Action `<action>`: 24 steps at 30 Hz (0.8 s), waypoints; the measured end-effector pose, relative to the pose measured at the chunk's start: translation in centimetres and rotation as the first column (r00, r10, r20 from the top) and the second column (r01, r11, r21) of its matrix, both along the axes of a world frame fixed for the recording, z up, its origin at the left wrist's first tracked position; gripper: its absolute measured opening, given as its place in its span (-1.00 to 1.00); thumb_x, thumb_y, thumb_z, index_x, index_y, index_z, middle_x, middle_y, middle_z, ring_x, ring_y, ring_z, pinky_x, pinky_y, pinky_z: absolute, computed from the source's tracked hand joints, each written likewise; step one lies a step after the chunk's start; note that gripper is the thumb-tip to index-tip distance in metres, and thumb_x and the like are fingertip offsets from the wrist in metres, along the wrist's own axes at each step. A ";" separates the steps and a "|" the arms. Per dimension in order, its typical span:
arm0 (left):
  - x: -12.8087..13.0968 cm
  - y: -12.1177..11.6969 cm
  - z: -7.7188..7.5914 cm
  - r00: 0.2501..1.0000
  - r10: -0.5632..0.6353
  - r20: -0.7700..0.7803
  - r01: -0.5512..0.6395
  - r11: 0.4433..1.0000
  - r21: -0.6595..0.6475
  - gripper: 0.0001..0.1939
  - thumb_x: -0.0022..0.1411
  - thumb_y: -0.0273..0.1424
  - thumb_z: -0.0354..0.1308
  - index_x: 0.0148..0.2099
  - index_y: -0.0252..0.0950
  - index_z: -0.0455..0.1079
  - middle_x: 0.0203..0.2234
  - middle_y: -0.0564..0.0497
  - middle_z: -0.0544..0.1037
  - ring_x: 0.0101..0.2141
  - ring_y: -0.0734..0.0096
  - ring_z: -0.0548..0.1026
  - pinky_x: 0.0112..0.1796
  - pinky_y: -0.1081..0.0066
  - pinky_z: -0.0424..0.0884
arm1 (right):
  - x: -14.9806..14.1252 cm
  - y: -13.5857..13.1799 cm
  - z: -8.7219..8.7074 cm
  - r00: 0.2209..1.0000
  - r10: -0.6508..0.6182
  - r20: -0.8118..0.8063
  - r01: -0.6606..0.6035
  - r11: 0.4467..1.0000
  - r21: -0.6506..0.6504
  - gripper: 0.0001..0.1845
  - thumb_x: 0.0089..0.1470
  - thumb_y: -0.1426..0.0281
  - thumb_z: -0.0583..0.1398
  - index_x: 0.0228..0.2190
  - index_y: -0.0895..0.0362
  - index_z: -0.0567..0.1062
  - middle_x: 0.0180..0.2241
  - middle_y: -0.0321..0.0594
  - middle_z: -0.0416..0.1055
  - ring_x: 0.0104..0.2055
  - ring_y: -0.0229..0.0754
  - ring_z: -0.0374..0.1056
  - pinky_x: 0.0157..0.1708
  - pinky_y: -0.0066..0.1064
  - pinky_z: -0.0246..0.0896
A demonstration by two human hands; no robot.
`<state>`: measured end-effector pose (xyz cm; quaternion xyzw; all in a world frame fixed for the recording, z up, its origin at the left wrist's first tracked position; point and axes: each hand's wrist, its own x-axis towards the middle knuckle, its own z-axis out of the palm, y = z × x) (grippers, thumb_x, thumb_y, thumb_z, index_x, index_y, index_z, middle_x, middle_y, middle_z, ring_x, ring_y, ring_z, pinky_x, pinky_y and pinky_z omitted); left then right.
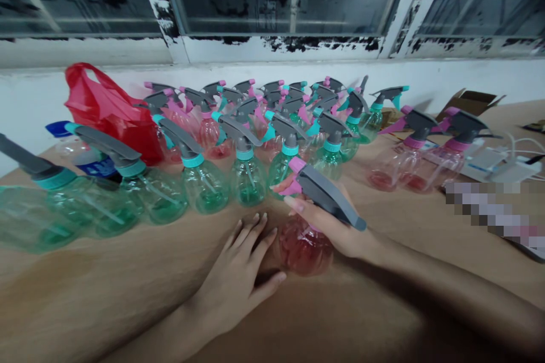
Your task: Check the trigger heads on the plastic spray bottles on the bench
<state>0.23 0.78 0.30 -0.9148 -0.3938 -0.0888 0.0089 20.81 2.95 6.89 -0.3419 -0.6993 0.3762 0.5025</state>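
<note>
A pink spray bottle (304, 247) with a grey trigger head stands on the wooden table (106, 295) in front of me. My right hand (330, 221) is wrapped around its neck just under the grey head, fingers closed. Flat on the table to the left of the bottle lies my left hand (238, 278), fingers stretched out, its thumb close to the bottle's base. Behind stands a crowd of several green spray bottles (204, 181) and pink ones with grey heads.
A red plastic bag (110, 110) sits at the back left beside a blue-capped bottle (80, 153). Two pink spray bottles (404, 153) stand at the right, near white boxes with cables (502, 167) and an open cardboard box (470, 101). A white wall and windows are behind.
</note>
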 end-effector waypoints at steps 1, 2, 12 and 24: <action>0.0 0.0 0.0 1.000 0.002 -0.003 -0.002 1.000 0.000 -0.37 0.31 -0.01 -0.04 0.24 -0.34 0.15 0.26 -0.20 0.10 0.22 0.06 0.10 0.15 0.00 0.05 | 0.0 0.0 0.0 1.000 0.001 0.001 -0.001 1.000 -0.001 -0.80 0.07 0.32 0.21 -0.22 0.07 0.42 -0.33 -0.29 0.41 -0.37 -0.25 0.34 -0.32 -0.36 0.29; 0.0 0.0 0.1 1.000 0.005 -0.005 -0.005 1.000 0.001 -0.37 0.30 -0.01 -0.04 0.24 -0.34 0.16 0.26 -0.20 0.11 0.22 0.06 0.11 0.15 0.00 0.05 | 0.0 0.0 0.0 1.000 0.001 -0.001 -0.001 1.000 0.000 -0.80 0.07 0.32 0.21 -0.22 0.07 0.42 -0.34 -0.30 0.40 -0.38 -0.25 0.33 -0.33 -0.36 0.29; 0.0 -0.1 0.0 1.000 0.004 0.019 -0.004 1.000 0.004 -0.38 0.30 -0.02 -0.02 0.25 -0.32 0.15 0.26 -0.18 0.12 0.21 0.05 0.12 0.16 0.01 0.05 | -0.1 0.1 -0.2 1.000 0.009 -0.018 -0.009 1.000 -0.012 -0.79 0.06 0.30 0.22 -0.22 0.06 0.42 -0.32 -0.28 0.42 -0.36 -0.24 0.34 -0.32 -0.36 0.30; -0.1 -0.1 -0.1 1.000 -0.004 0.011 0.004 1.000 -0.003 -0.37 0.31 -0.03 -0.03 0.25 -0.35 0.13 0.26 -0.20 0.09 0.22 0.05 0.09 0.15 -0.01 0.05 | 0.0 0.1 0.0 1.000 0.002 -0.011 -0.002 1.000 0.002 -0.81 0.05 0.33 0.22 -0.24 0.08 0.42 -0.31 -0.28 0.43 -0.36 -0.25 0.34 -0.34 -0.38 0.28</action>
